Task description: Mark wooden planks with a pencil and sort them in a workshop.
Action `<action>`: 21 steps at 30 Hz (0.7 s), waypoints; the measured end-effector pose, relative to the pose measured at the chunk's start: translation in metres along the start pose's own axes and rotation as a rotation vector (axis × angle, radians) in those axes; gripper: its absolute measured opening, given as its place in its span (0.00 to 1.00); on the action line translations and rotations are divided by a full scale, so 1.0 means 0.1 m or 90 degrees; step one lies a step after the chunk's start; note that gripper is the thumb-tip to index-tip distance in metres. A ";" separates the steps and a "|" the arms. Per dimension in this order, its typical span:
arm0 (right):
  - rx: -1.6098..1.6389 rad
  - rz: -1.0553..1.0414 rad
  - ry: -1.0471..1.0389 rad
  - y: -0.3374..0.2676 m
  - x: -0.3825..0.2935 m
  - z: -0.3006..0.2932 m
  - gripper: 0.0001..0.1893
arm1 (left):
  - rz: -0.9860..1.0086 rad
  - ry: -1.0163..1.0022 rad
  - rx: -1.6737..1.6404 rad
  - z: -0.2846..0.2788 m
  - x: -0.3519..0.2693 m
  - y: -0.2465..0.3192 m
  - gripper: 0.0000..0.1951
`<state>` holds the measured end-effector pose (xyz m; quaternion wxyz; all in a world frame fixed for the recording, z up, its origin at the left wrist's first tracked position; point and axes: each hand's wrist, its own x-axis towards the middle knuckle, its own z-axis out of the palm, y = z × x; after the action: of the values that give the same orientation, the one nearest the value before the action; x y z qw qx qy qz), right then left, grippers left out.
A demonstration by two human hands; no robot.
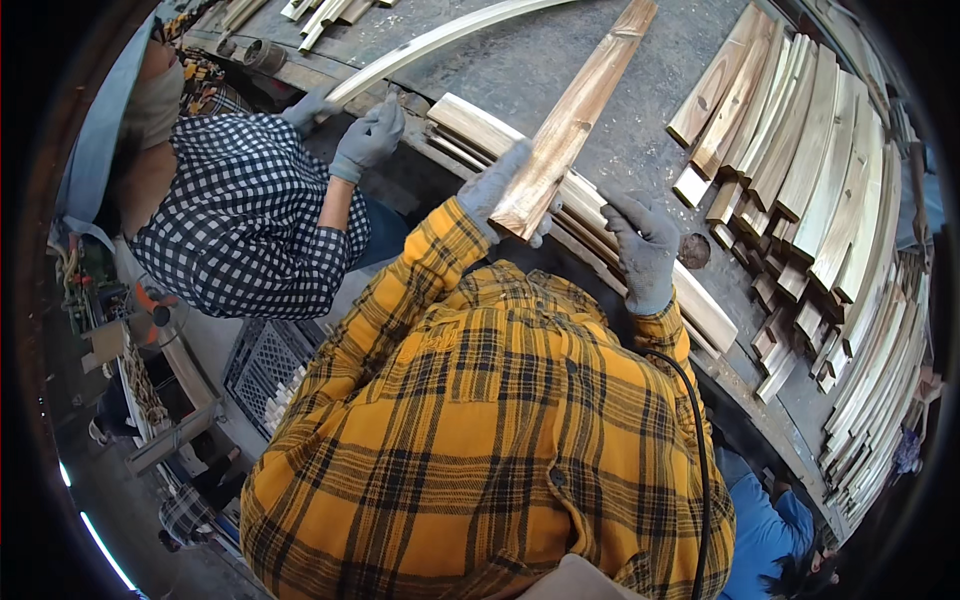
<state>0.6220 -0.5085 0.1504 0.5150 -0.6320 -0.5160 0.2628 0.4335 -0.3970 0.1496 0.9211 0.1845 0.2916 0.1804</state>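
Observation:
My left hand (487, 187), in a grey glove, grips the near end of a wooden board (574, 120) with brown grain and dark knots. The board slants up and away over the worktable. To its right, my right hand (643, 247), also gloved in grey, holds nothing, its fingers apart. It is over or beside a stack of wooden boards (694, 311) lying along the table's front edge; whether it touches them I cannot tell. The board and my left hand cover part of that stack.
On my left a gloved co-worker (255, 210) holds a long pale wood strip (442, 37). Piled boards (810, 165) cover the right of the worktable (480, 67), near a round hole (694, 250). A plastic crate (266, 367) with wood pieces stands at lower left. A black cable (699, 442) runs down my right side.

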 end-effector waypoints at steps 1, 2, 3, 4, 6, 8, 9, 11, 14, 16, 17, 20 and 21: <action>0.015 0.053 0.034 0.02 -0.01 0.00 0.12 | -0.013 0.078 0.082 0.04 0.01 0.01 0.28; -0.001 0.069 0.049 0.07 -0.02 -0.03 0.12 | -0.019 0.058 0.123 0.05 0.04 0.00 0.23; -0.007 0.069 0.055 0.08 -0.02 -0.06 0.12 | -0.016 0.067 0.130 0.10 0.03 -0.05 0.22; 0.052 0.163 0.079 0.09 -0.03 -0.09 0.12 | -0.003 0.067 0.138 0.13 0.02 -0.12 0.22; 0.066 0.190 0.092 0.03 -0.08 -0.12 0.11 | 0.023 0.065 0.156 0.18 0.02 -0.18 0.22; -0.021 0.088 0.093 -0.18 -0.17 -0.15 0.11 | 0.035 0.047 0.144 0.26 0.04 -0.17 0.23; -0.106 -0.018 0.085 -0.28 -0.21 -0.19 0.11 | 0.055 0.034 0.130 0.33 0.07 -0.15 0.24; -0.114 -0.052 0.076 -0.35 -0.34 -0.29 0.11 | 0.061 0.062 0.157 0.36 0.18 -0.14 0.26; -0.102 -0.008 0.146 -0.31 -0.50 -0.53 0.09 | 0.068 0.014 0.185 0.52 0.30 -0.13 0.24; -0.093 0.077 0.187 -0.31 -0.53 -0.71 0.08 | 0.110 0.008 0.257 0.72 0.28 -0.23 0.22; -0.077 0.164 0.219 -0.31 -0.52 -0.82 0.08 | 0.155 0.008 0.324 0.83 0.25 -0.30 0.20; 0.176 0.228 0.289 -0.33 -0.30 -1.13 0.14 | 0.046 -0.088 0.340 1.17 0.25 -0.42 0.18; 0.306 0.188 0.275 -0.28 -0.17 -1.23 0.17 | 0.131 -0.087 0.371 1.18 0.30 -0.59 0.18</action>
<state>0.7122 -0.5731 0.2134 0.7027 -0.6014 -0.2216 0.3087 0.5410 -0.4628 0.1991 0.8238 0.4807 0.2485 0.1690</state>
